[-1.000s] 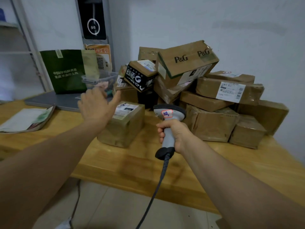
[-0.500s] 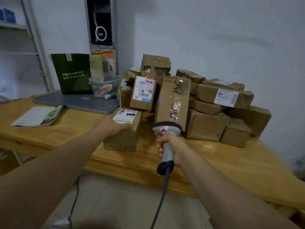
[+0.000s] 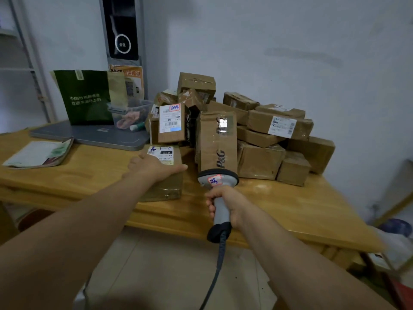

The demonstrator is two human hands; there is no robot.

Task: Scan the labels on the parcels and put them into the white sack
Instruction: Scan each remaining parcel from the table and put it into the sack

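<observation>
A small brown parcel (image 3: 168,186) with a white label (image 3: 162,154) on top lies near the front of the wooden table (image 3: 290,209). My left hand (image 3: 154,166) grips it from above, thumb along its right top edge and fingers over the left side. My right hand (image 3: 225,204) holds the grey handle of a barcode scanner (image 3: 218,180), whose head points at the parcels. Just beyond the scanner a tall P&G box (image 3: 218,142) stands upright. Behind it a heap of brown parcels (image 3: 263,130) leans against the wall. No white sack is clearly in view.
A grey flat scale (image 3: 89,135) lies at the back left with a green paper bag (image 3: 85,97) and a clear plastic tub (image 3: 131,117) on it. A booklet (image 3: 38,154) lies at the left. A black terminal (image 3: 121,27) hangs on the wall. A cable (image 3: 214,276) hangs from the scanner.
My left hand dropped from the air onto the small labelled parcel and took hold of it. The P&G box that lay on top of the heap now stands upright on the table.
</observation>
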